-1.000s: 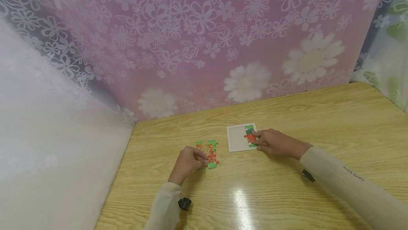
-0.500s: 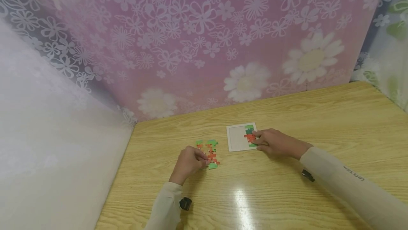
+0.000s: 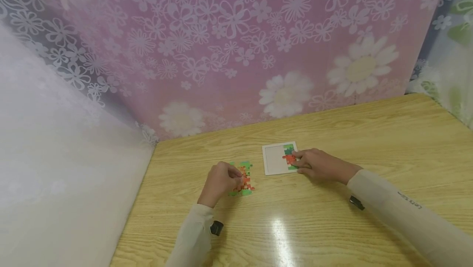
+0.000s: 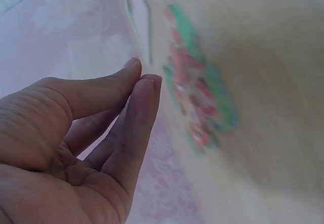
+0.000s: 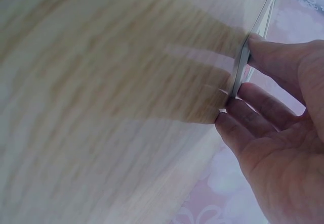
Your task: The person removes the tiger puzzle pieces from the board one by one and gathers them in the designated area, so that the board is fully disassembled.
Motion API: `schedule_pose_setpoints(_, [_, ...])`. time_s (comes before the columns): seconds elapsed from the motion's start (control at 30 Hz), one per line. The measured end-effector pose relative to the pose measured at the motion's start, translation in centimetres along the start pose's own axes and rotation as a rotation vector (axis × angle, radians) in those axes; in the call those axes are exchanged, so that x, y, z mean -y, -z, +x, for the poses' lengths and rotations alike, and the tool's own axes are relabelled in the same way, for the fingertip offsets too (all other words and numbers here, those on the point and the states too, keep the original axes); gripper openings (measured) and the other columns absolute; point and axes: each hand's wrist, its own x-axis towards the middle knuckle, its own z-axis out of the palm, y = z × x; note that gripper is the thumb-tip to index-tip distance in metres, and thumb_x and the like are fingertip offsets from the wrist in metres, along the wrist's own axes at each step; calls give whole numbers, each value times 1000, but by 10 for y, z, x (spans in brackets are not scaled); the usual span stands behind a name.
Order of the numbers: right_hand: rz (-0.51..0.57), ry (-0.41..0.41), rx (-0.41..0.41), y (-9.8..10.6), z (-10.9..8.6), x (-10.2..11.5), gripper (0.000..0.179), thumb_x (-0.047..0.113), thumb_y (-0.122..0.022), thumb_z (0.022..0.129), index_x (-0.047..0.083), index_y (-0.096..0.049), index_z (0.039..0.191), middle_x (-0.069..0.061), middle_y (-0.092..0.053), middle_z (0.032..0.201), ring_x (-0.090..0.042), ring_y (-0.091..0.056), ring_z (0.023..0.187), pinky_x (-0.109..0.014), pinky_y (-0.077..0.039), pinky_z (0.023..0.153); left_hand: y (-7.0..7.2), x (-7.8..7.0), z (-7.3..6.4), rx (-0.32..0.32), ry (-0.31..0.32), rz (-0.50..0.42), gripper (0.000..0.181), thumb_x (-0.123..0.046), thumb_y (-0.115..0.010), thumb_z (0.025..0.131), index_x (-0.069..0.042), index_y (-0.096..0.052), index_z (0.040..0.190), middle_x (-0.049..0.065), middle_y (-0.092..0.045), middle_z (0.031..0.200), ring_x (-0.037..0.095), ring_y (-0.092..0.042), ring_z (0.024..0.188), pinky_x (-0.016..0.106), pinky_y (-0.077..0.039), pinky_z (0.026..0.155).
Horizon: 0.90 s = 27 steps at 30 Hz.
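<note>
In the head view my left hand (image 3: 220,181) hovers over a cluster of loose jigsaw pieces (image 3: 246,180), green and orange-red, and hides some of them. The left wrist view has its thumb and fingertips close together, with nothing visible between them; the jigsaw pieces (image 4: 195,82) beyond are blurred. My right hand (image 3: 318,165) holds the right edge of a white puzzle tray (image 3: 274,173), its fingertips partly covering the red and green pieces (image 3: 290,159) fitted along that side. In the right wrist view, thumb and fingers meet the thin tray edge (image 5: 242,62).
Wood-grain table (image 3: 332,226) lies under everything. A pink flowered curtain (image 3: 229,74) stands behind it, and a pale curtain (image 3: 66,156) closes the left side. Black wrist cameras (image 3: 216,228) are strapped below both sleeves.
My left hand has lifted slightly away from the cluster, uncovering a green piece at its lower left. The cluster shifted a little to the right. The right hand stays at the tray.
</note>
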Motion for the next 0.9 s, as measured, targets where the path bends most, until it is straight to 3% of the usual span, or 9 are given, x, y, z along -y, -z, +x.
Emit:
schedule_pose_setpoints(0.3, [-17,-10,11,0,-1,-1,26,7,-69,96,-7,-71,118,-34,-49,141,-49,-51,129,-58,-47,99,-11,-34,35,37,-52,3,9,-8,-78,90,-1,-79,96,6,-75,88,14,-68,74,31,-57,67])
schedule_pose_setpoints(0.5, [-25,-9,16,0,-1,0,28,8,-69,97,-7,-70,120,-34,-49,142,-49,-51,129,-56,-48,98,-24,-51,58,59,-51,24,11,-8,-77,91,-2,-79,100,6,-76,92,16,-70,82,33,-58,74])
schedule_pose_setpoints(0.9, [-18,-13,18,0,0,0,30,7,-69,97,-8,-68,122,-35,-48,142,-49,-51,129,-55,-49,98,-58,-61,91,44,7,16,13,-10,-79,90,-3,-79,101,6,-76,94,17,-70,86,32,-58,78])
